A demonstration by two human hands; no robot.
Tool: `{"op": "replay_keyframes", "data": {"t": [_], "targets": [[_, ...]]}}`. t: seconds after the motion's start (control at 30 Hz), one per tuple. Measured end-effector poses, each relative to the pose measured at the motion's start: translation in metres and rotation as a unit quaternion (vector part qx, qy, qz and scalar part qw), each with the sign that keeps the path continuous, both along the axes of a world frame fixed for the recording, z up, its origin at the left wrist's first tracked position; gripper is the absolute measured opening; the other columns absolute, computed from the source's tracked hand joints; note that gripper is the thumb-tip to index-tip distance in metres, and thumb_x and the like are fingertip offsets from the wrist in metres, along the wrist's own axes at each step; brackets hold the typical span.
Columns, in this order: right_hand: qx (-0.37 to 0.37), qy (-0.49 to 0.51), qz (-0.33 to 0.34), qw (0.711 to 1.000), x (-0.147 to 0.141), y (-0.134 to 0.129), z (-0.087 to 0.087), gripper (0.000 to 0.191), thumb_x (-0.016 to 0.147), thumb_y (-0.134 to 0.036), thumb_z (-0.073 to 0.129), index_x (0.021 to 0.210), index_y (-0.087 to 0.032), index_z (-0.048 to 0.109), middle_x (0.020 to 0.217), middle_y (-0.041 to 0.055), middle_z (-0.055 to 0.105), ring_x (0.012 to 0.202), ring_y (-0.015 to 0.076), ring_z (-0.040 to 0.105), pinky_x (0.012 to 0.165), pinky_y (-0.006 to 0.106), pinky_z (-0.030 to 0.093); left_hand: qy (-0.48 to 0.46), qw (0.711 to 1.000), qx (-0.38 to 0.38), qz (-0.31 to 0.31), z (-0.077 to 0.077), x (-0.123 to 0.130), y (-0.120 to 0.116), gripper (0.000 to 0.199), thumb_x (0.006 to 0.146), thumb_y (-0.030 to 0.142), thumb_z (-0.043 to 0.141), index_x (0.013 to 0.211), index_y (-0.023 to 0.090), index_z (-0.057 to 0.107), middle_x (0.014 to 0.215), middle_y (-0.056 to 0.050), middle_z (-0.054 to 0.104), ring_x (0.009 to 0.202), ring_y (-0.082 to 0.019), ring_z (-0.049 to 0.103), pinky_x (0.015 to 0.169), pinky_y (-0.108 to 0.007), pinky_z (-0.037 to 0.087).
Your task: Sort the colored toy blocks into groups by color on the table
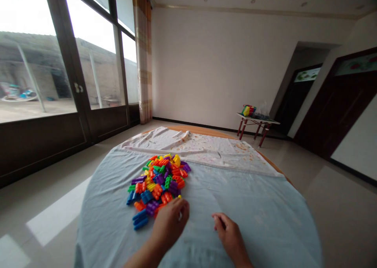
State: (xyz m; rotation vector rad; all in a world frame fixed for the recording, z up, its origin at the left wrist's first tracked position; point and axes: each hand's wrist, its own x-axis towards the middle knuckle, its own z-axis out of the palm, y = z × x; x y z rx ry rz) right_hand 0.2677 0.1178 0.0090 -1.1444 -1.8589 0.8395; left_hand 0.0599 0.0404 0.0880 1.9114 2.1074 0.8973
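Note:
A heap of plastic building pieces (pixel 159 177) in orange, purple, blue, green and yellow lies on the left half of the round table. My left hand (pixel 172 221) is at the heap's near right edge, fingers curled in, covering some pieces behind it. Whether anything is inside its fingers is hidden. Just left of that wrist rests a blue piece (pixel 140 219) at the heap's near end. Apart from the heap, my right hand (pixel 229 232) hovers over or rests on the light blue cloth (pixel 259 205), its fingers loosely closed with no piece showing in them.
A white patterned cloth (pixel 206 145) covers the table's far part, with a strip of bare wood (pixel 203 131) beyond it. Against the far wall stands a small side table (pixel 259 119) with a colourful bag (pixel 247 110). Glass doors (pixel 97 60) line the left side.

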Motion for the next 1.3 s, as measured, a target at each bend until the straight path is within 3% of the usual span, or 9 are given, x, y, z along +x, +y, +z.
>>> {"op": "replay_keyframes", "data": {"t": [0.1,0.23,0.37,0.47,0.6,0.73,0.83,1.0,1.3], "targets": [[-0.021,0.01,0.0,1.0,0.004,0.001,-0.004,0.054,0.084,-0.062,0.042,0.085,-0.016,0.07,0.066,0.0071,0.068,0.059,0.0191,0.063,0.058,0.025,0.052,0.045,0.986,0.037,0.157,0.01,-0.075,0.014,0.034,0.088,0.033,0.034,0.1,0.023,0.064,0.103,-0.004,0.067,0.096,-0.016,0.059,0.085,-0.026,0.045],[0.017,0.002,-0.018,1.0,0.005,0.001,0.0,0.05,0.085,-0.058,0.044,0.087,-0.016,0.07,0.069,0.0082,0.068,0.061,0.0202,0.064,0.06,0.027,0.053,0.07,0.956,-0.004,0.286,0.0,-0.17,0.022,0.046,0.086,0.028,0.031,0.119,0.014,0.059,0.119,-0.014,0.062,0.111,-0.027,0.054,0.097,-0.04,0.039],[0.121,-0.031,0.023,0.992,-0.025,-0.001,0.033,0.034,0.091,-0.041,0.043,0.094,-0.019,0.068,0.088,0.0096,0.069,0.08,0.0205,0.065,0.071,0.028,0.053,0.086,0.934,-0.062,0.34,-0.025,-0.218,0.016,0.048,0.084,0.025,0.031,0.123,0.013,0.058,0.127,-0.015,0.058,0.118,-0.031,0.05,0.099,-0.046,0.037],[0.197,-0.072,0.113,0.971,-0.083,-0.001,0.065,0.024,0.09,-0.028,0.044,0.096,-0.02,0.066,0.094,0.009,0.066,0.092,0.0207,0.061,0.084,0.033,0.05,0.095,0.928,-0.085,0.349,-0.043,-0.228,0.013,0.048,0.087,0.029,0.029,0.123,0.017,0.058,0.135,-0.011,0.053,0.127,-0.028,0.042,0.106,-0.046,0.029],[0.25,-0.146,0.19,0.938,-0.19,0.001,0.093,0.022,0.084,-0.022,0.053,0.102,-0.02,0.066,0.105,0.0082,0.063,0.103,0.0219,0.055,0.095,0.038,0.042,0.102,0.923,-0.1,0.357,-0.059,-0.231,0.015,0.052,0.09,0.029,0.02,0.126,0.02,0.056,0.141,-0.007,0.047,0.133,-0.025,0.035,0.111,-0.048,0.019],[0.263,-0.251,0.247,0.898,-0.288,0.003,0.097,0.033,0.084,-0.035,0.054,0.112,-0.02,0.063,0.124,0.0101,0.056,0.119,0.0263,0.045,0.102,0.044,0.034,0.104,0.92,-0.11,0.362,-0.063,-0.234,0.016,0.052,0.09,0.031,0.019,0.128,0.022,0.054,0.143,-0.005,0.045,0.134,-0.022,0.033,0.111,-0.046,0.019],[0.241,-0.344,0.275,0.865,-0.333,0.005,0.091,0.043,0.083,-0.042,0.052,0.116,-0.017,0.06,0.129,0.0128,0.053,0.124,0.0287,0.041,0.106,0.049,0.027,0.109,0.919,-0.114,0.36,-0.064,-0.235,0.015,0.051,0.091,0.033,0.02,0.129,0.023,0.053,0.143,-0.004,0.045,0.135,-0.022,0.032,0.111,-0.045,0.019],[0.19,-0.452,0.282,0.825,-0.342,0.012,0.077,0.049,0.084,-0.049,0.042,0.122,-0.021,0.056,0.124,0.0135,0.057,0.123,0.0319,0.043,0.104,0.058,0.021,0.117,0.915,-0.113,0.369,-0.065,-0.234,0.017,0.053,0.09,0.034,0.019,0.129,0.021,0.052,0.143,-0.006,0.045,0.134,-0.023,0.033,0.111,-0.046,0.017],[0.201,-0.483,0.283,0.804,-0.266,0.033,0.083,0.046,0.077,-0.049,0.051,0.118,-0.03,0.059,0.122,0.0085,0.058,0.117,0.0321,0.046,0.103,0.062,0.016,0.113,0.917,-0.116,0.364,-0.062,-0.233,0.019,0.057,0.087,0.045,0.024,0.13,0.019,0.051,0.145,-0.008,0.041,0.135,-0.025,0.029,0.112,-0.048,0.016]]}}
